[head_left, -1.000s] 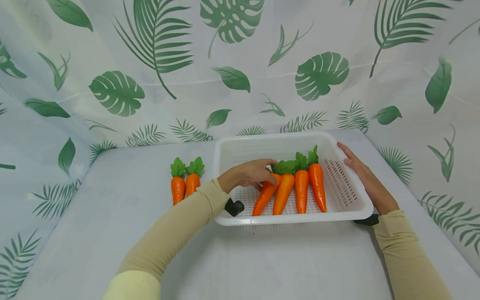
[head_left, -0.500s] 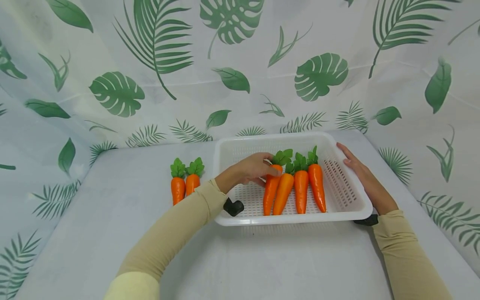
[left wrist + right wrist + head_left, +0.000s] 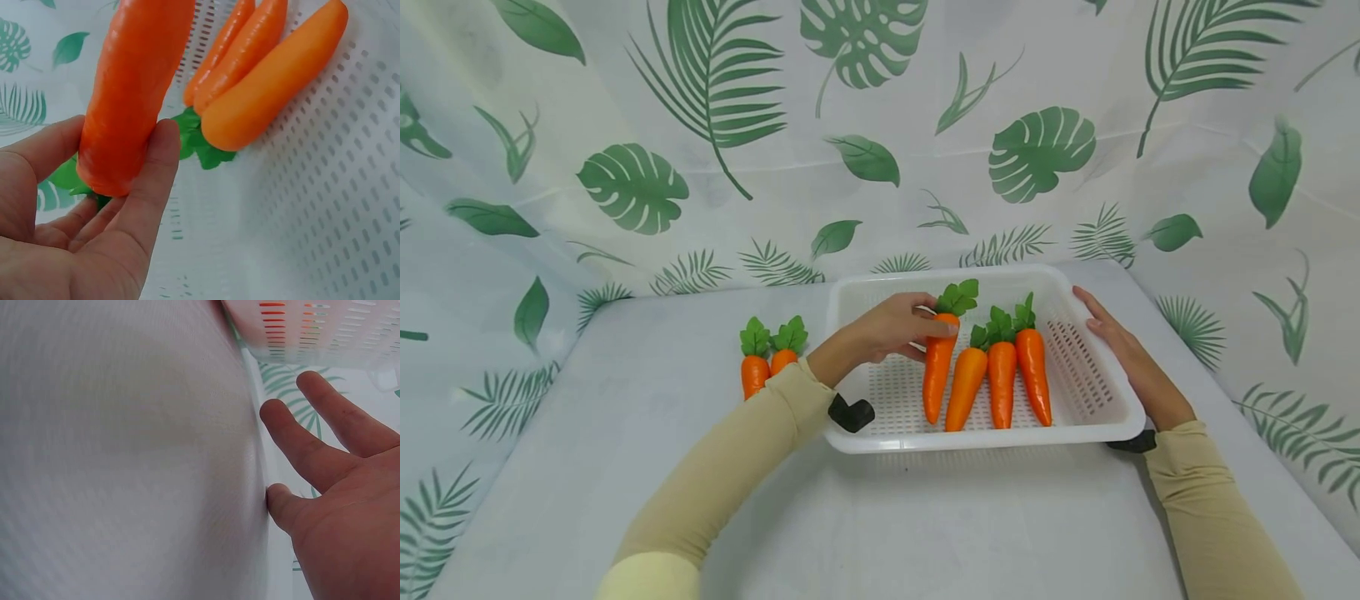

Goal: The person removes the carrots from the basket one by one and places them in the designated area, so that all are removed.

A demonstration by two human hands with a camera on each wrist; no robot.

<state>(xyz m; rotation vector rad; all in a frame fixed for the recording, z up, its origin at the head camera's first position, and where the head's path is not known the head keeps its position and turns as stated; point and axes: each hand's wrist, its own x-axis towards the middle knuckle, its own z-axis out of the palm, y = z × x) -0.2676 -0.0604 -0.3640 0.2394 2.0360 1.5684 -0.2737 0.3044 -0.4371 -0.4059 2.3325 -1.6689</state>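
A: What is obscured?
B: Left of the basket (image 3: 985, 442), the left sleeve (image 3: 722, 475) covers the lower ends of two carrots (image 3: 754, 375).
A: State of the left hand (image 3: 889, 327)?
B: Thumb and fingers pinch one carrot (image 3: 937, 371) near its leafy top, over the basket, left of three lying carrots (image 3: 1002, 385). Its tip, cut off in the left wrist view, shows in the head view.
A: And the right hand (image 3: 350, 506)?
B: Beside the basket's right wall, fingers straight, holding nothing, spread plainly in the right wrist view. Contact with the wall cannot be told.
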